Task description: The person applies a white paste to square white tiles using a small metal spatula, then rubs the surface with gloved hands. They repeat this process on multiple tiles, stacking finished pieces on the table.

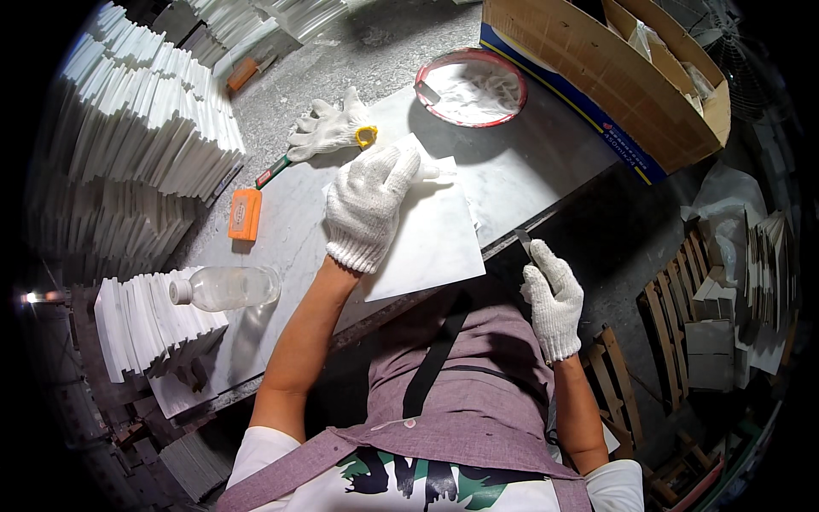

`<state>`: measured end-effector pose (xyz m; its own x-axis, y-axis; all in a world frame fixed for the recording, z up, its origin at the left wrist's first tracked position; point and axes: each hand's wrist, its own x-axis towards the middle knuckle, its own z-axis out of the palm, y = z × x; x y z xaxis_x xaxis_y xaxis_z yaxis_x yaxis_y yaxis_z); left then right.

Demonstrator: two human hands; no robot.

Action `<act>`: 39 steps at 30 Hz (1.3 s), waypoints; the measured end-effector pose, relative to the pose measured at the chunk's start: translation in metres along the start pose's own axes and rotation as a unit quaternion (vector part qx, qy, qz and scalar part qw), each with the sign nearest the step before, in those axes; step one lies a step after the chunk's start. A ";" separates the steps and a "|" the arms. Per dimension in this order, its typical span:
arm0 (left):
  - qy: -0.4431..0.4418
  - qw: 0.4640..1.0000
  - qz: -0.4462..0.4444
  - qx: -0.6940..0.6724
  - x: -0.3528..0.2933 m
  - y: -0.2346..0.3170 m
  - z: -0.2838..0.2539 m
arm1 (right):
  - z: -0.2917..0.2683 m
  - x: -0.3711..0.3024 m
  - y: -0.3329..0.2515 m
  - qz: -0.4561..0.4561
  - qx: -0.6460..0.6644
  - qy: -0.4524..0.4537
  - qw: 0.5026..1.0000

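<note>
My left hand [368,205], in a white knitted glove, rests on a square white tile [426,247] near the front edge of the marble slab. Its fingers curl closed around something whitish [433,171] that pokes out at the fingertips; its kind is hard to make out. My right hand [554,299], gloved too, is off the slab's edge in front of my apron. A small scraper blade [523,240] sticks up from its closed fingers. Beyond my left hand lies a spare white glove [328,128] with a yellow ring-shaped piece [366,136] at its cuff.
A red-rimmed bowl of white paste [473,90] stands at the back, beside a cardboard box [614,77]. Tall tile stacks [145,128] rise at left. Nearer are an orange block [245,215], a green-handled tool [273,172] and a clear bottle [226,288]. Wooden pallets [670,316] stand right.
</note>
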<state>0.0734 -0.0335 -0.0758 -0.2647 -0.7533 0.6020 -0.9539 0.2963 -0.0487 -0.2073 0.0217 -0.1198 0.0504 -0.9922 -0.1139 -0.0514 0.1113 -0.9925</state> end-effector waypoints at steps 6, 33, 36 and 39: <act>0.010 1.000 -0.004 0.009 -0.001 0.000 0.003 | 0.000 0.000 -0.003 0.008 0.001 0.000 1.000; 0.008 0.999 -0.015 -0.049 -0.001 -0.002 0.005 | 0.001 0.001 -0.009 0.029 -0.001 0.001 1.000; 0.009 0.993 -0.076 -0.092 -0.005 -0.001 -0.003 | 0.003 0.000 -0.017 0.043 0.031 0.012 0.999; 0.085 0.968 -0.187 -0.144 -0.015 0.000 -0.005 | 0.000 0.001 -0.017 0.090 0.079 0.037 0.992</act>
<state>0.0780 -0.0189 -0.0809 0.1412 -0.7396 0.6581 -0.8930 0.1919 0.4072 -0.2061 0.0191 -0.1034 -0.0197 -0.9561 -0.2924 0.1051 0.2888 -0.9516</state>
